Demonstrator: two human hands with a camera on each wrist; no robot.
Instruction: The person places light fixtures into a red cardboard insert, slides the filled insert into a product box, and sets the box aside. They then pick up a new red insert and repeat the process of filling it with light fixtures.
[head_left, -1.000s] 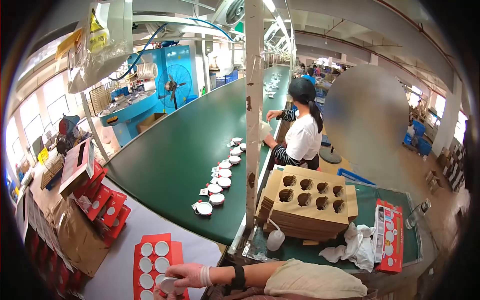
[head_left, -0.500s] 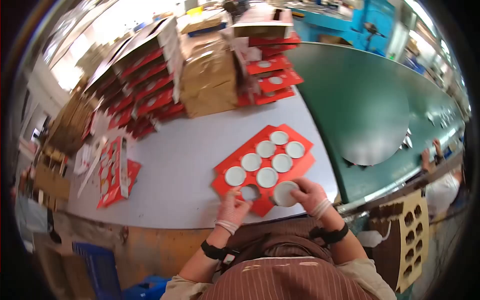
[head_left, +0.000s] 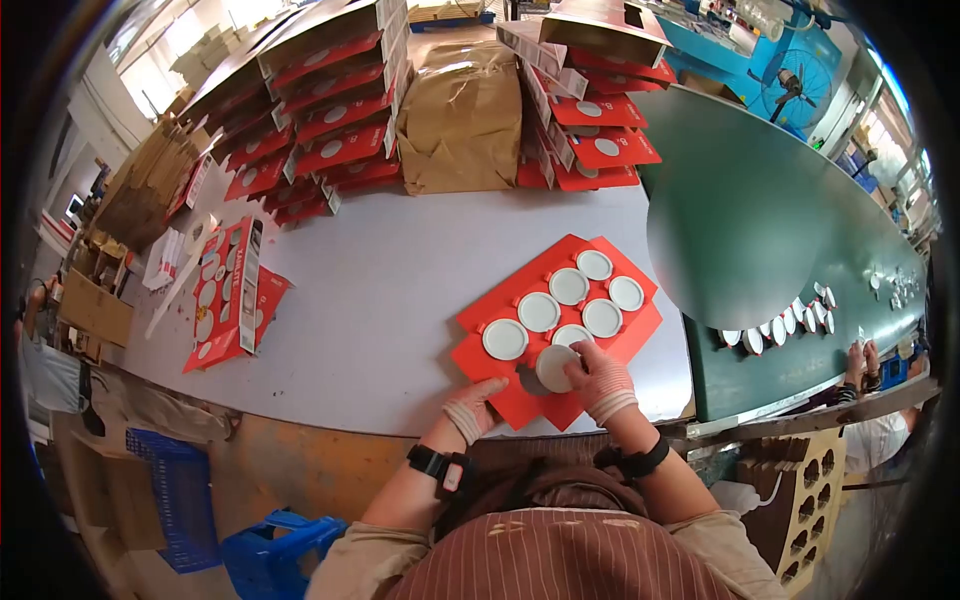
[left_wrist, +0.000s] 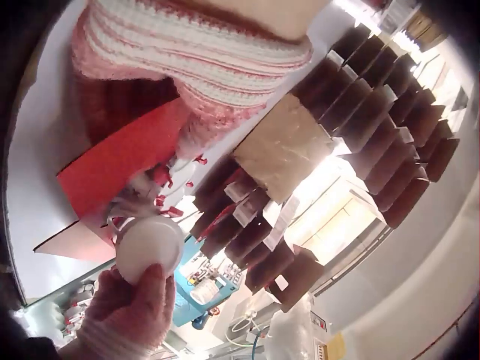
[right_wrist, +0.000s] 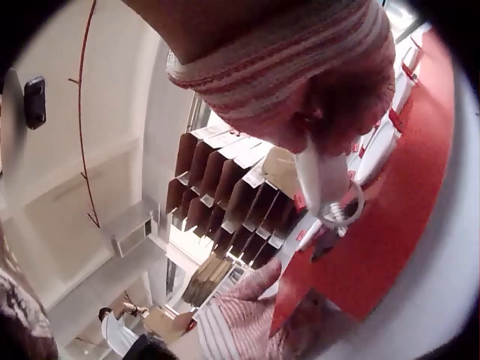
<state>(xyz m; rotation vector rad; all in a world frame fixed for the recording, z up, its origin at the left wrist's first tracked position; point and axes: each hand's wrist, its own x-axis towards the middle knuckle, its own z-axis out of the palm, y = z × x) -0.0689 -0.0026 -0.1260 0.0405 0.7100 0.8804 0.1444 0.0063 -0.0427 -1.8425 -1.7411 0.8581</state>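
Note:
A red card (head_left: 642, 325) lies at an angle on the grey table, with several white round discs (head_left: 540, 312) set in it in two rows. My right hand (head_left: 603, 383) pinches one more white disc (head_left: 553, 369) by its edge, tilted over a dark round opening at the card's near end. At the card's near left edge, my left hand (head_left: 474, 408) grips the card between thumb and fingers; part of it is beneath the card in the right wrist view. A small wire-like ring shows by the held disc (right_wrist: 321, 177).
Stacked red and white boxes (head_left: 335, 115) stand at the back around a brown wrapped parcel (head_left: 460, 125). More red packaging (head_left: 228, 290) lies at the left. A green conveyor (head_left: 720, 385) with white discs runs along the right. Blue crates (head_left: 280, 550) are below.
The head view has swung down from the conveyor to the table. Since half a second ago, the right hand has moved its disc over the opening; the left hand has shifted to the card's edge.

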